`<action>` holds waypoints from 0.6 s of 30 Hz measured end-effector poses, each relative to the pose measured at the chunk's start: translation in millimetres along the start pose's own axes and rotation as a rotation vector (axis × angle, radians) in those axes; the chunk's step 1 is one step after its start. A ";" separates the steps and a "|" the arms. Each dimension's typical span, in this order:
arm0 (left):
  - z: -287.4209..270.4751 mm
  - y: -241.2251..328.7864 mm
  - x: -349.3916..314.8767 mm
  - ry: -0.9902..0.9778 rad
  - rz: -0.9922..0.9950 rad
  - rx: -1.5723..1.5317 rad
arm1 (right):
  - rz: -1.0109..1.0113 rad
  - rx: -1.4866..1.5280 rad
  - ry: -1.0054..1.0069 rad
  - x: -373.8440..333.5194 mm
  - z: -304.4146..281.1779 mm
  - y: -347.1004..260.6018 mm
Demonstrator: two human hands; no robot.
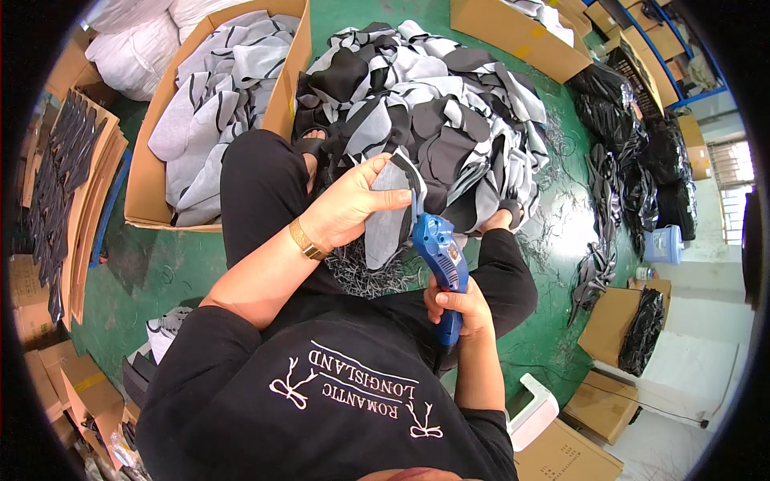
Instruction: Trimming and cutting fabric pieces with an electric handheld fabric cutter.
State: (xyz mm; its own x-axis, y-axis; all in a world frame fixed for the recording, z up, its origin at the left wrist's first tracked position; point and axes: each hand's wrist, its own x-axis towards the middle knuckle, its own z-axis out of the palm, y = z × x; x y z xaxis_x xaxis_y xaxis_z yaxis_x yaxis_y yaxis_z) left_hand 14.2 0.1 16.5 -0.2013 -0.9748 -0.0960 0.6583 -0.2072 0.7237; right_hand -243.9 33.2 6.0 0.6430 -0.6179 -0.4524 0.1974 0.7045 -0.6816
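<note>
My left hand [349, 210] is closed on a grey fabric piece [383, 235] with a black edge, thumb on top. The piece hangs down between my knees. My right hand [465, 306] is wrapped round the handle of blue electric scissors [437, 244]. Their head meets the black edge of the piece, close to my left thumb. Whether the blades are cutting I cannot tell. Past my hands lies a large heap of grey and black fabric pieces [473, 100]. Below the held piece is a pile of thin dark trimmings [361, 272].
A large cardboard box [290, 100] of similar pieces stands at my left. Flat cardboard sheets [88, 216] carry dark strips farther left. Black plastic bags [613, 104] and a pale blue bin [664, 244] line the right side. Loose trimmings litter the green floor [573, 232].
</note>
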 end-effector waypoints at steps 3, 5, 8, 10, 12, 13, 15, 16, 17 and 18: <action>2.1 0.0 0.4 -0.042 0.004 0.033 | -0.005 0.065 -0.018 4.3 -1.9 2.0; 11.1 4.7 -2.5 -0.016 0.002 0.030 | -0.038 0.066 0.011 8.4 -1.2 -2.0; 8.5 2.0 -1.2 0.033 0.019 0.044 | -0.148 -0.088 0.163 10.3 -1.7 -12.1; 5.6 -0.5 0.6 0.055 0.035 0.060 | -0.224 -0.234 0.303 5.4 3.7 -19.6; 4.9 -2.2 2.5 0.102 0.030 -0.004 | -0.244 -0.232 0.324 -0.6 1.6 -20.1; 3.1 -3.9 2.9 0.103 0.029 -0.006 | -0.287 -0.265 0.339 -3.1 1.9 -18.8; -2.1 -8.0 4.9 0.139 0.060 0.020 | -0.304 -0.313 0.374 -10.1 7.1 -19.1; -3.3 -9.4 6.4 0.138 0.056 0.019 | -0.303 -0.312 0.379 -13.0 10.2 -19.0; -4.2 -10.6 7.6 0.146 0.085 0.053 | -0.280 -0.416 0.388 -15.3 12.5 -18.3; -4.7 -11.4 8.2 0.155 0.114 0.087 | -0.256 -0.519 0.397 -16.7 14.0 -16.9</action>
State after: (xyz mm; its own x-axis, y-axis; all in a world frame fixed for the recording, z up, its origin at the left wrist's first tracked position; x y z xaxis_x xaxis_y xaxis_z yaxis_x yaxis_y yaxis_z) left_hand 8.5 -5.9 4.3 -0.0110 -0.9940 -0.1093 0.6036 -0.0937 0.7918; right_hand -247.6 36.4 33.1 0.2855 -0.8925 -0.3492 -0.1358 0.3230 -0.9366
